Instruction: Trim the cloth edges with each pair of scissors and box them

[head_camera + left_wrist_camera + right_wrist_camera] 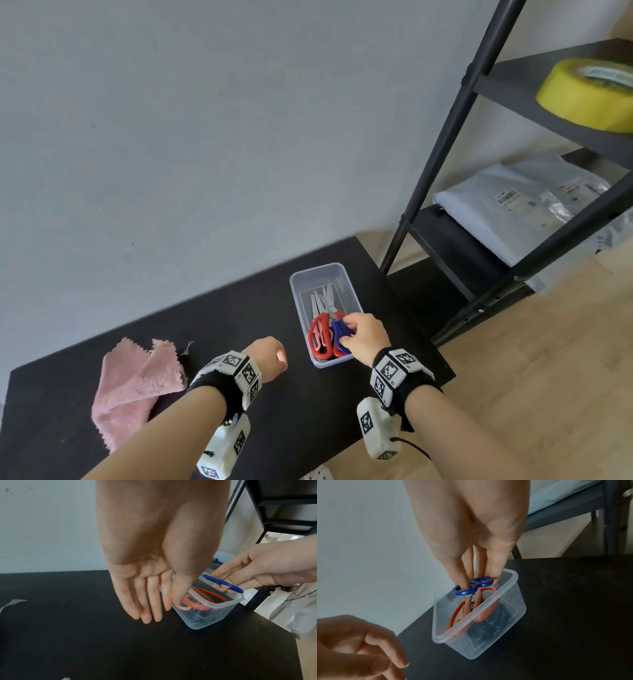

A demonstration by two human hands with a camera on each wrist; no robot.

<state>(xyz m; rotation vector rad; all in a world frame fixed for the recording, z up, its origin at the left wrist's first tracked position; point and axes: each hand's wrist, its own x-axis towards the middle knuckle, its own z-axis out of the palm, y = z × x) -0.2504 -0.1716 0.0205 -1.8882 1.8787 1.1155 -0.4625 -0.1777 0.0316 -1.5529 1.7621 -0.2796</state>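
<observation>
A clear plastic box (pixel 301 274) stands on the black table (pixel 239 308), near its right side. Inside lie red-handled scissors (pixel 320 334) with their blades pointing away from me. My right hand (pixel 363 335) pinches the blue scissors (pixel 339 334) by the handles (pixel 471 586), holding them over the near end of the box (pixel 510 582), just above the red handles (pixel 465 608). My left hand (pixel 269 356) hovers left of the box with relaxed fingers (pixel 147 601) and holds nothing. The pink cloth (pixel 137 383) lies crumpled at the table's left.
A black metal shelf (pixel 513 171) stands to the right of the table, with a yellow tape roll (pixel 589 92) and grey parcels (pixel 513 205) on it. A small grey scrap (pixel 12 603) lies by the cloth. The wall runs behind the table; wooden floor lies at right.
</observation>
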